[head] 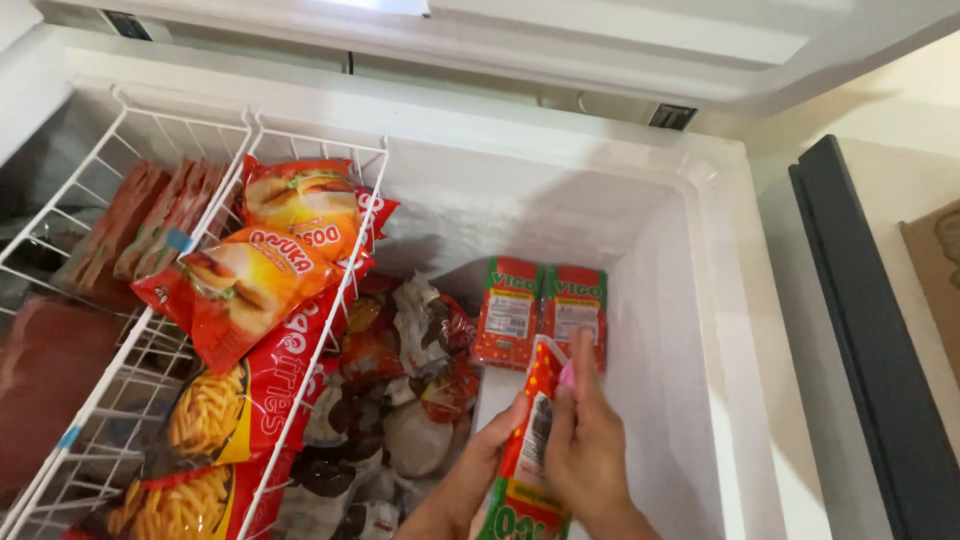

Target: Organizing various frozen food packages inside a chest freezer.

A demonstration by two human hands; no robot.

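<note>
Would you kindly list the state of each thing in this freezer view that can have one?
Freezer lid: raised open.
Red packet: held upright between both hands.
Two matching packets: standing against the back wall.
Wire basket: hanging at the rim, filled with bags.
Left hand: gripping the packet.
Right hand: gripping the packet.

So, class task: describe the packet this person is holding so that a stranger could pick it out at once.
Start at the open white chest freezer and go to its right-hand side. Two red and green packets stand there against the back wall. The held packet is the matching one just in front, the only one gripped between the left hand and right hand.
</note>
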